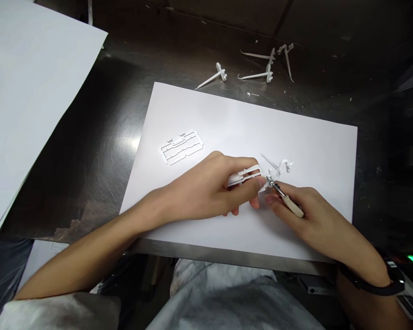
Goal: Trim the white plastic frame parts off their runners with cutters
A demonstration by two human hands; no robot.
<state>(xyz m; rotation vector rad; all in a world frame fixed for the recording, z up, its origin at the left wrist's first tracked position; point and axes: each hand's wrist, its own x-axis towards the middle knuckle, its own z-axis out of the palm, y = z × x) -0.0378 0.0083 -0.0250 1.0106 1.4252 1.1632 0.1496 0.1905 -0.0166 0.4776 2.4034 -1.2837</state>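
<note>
My left hand (223, 183) is closed around a white plastic frame (251, 173), pinching it between thumb and fingers over the paper. A branching white sprue (282, 167) juts out at the frame's right end. In my right hand (306, 213) is a pair of nippers (289, 202) with pale handles. Their metal jaws meet the white plastic between frame and sprue; whether the jaws are closed I cannot tell. A second white plastic frame (182, 147) lies flat on the paper, left of my hands.
A large white paper sheet (323, 151) covers the front of the dark metal table (106, 105). Beyond it lie several white sprue pieces (268, 68) and small scraps. More white sheets (38, 82) rise at the left. The table's front edge (206, 251) runs close to my body.
</note>
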